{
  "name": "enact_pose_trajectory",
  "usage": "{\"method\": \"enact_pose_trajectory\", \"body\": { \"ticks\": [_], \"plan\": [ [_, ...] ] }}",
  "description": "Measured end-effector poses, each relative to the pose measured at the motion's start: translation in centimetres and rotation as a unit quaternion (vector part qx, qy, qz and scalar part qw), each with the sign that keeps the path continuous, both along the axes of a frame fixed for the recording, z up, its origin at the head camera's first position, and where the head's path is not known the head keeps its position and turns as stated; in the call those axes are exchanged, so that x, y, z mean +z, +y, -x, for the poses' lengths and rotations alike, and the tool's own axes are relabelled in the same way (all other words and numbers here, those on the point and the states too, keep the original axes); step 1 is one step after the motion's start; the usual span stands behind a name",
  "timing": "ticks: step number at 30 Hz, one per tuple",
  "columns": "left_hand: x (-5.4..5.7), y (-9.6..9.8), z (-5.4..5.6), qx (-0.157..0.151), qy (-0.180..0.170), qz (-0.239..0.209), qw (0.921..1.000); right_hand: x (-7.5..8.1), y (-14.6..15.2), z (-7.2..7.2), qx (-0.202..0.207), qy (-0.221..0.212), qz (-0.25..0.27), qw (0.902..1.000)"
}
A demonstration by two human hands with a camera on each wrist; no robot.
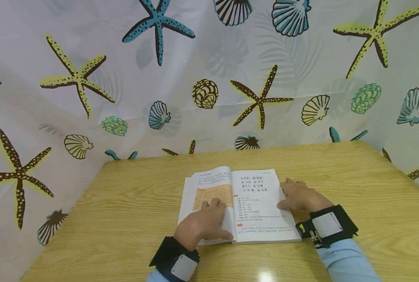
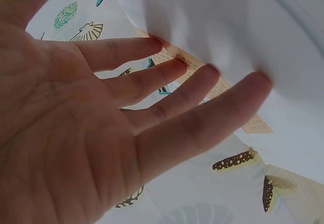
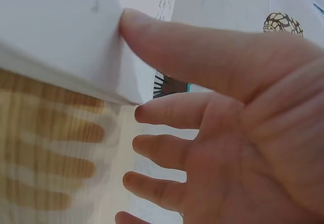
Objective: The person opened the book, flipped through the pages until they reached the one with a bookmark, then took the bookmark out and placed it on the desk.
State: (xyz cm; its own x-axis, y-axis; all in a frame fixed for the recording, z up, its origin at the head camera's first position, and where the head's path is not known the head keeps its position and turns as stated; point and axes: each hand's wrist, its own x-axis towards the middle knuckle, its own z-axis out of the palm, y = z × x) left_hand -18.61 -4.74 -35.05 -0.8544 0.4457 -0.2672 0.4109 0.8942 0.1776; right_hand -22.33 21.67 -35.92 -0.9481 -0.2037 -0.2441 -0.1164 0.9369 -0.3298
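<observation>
An open book (image 1: 262,219) with printed text lies on the wooden table, its left page carrying an orange text block. My left hand (image 1: 204,223) rests on the left page with the fingers spread. In the left wrist view the fingertips (image 2: 260,79) touch the paper, and the fingers are nearly straight. At the book's right edge is my right hand (image 1: 302,196). Its thumb (image 3: 167,39) lies on the right page, while the index fingertip (image 3: 144,113) is close by the book's edge. The other right fingers stretch out loosely beside the book, over the table.
The wooden table (image 1: 135,203) extends on both sides of the book. Behind it hangs a white cloth (image 1: 195,51) printed with starfish and shells. Each wrist wears a black strap (image 1: 331,225) with a pale square on it.
</observation>
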Motion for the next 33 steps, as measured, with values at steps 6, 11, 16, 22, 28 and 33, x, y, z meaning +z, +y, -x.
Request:
{"method": "enact_pose_trajectory", "body": {
  "ticks": [6,11,16,22,28,33],
  "plan": [
    [-0.1,0.1,0.0,0.001,-0.001,-0.001,1.0,0.4,-0.3,-0.1,0.005,0.016,0.002,0.9999],
    [0.0,0.1,0.0,0.002,-0.002,-0.002,1.0,0.8,0.2,-0.2,0.038,0.051,0.116,0.9912],
    [0.0,0.1,-0.1,0.005,-0.001,-0.003,1.0,1.0,0.3,-0.3,0.048,0.047,0.152,0.986],
    [0.1,0.1,-0.1,0.006,-0.001,-0.002,1.0,1.3,0.2,-0.3,0.07,-0.001,0.257,0.9639],
    [0.1,-0.1,-0.2,-0.009,-0.004,0.0,1.0,1.7,-1.9,-0.6,0.126,-0.099,0.337,0.9279],
    [0.1,-0.5,-0.2,-0.046,-0.01,-0.049,0.9977,0.8,-4.7,-1.2,0.228,-0.077,0.246,0.9391]
  ]
}}
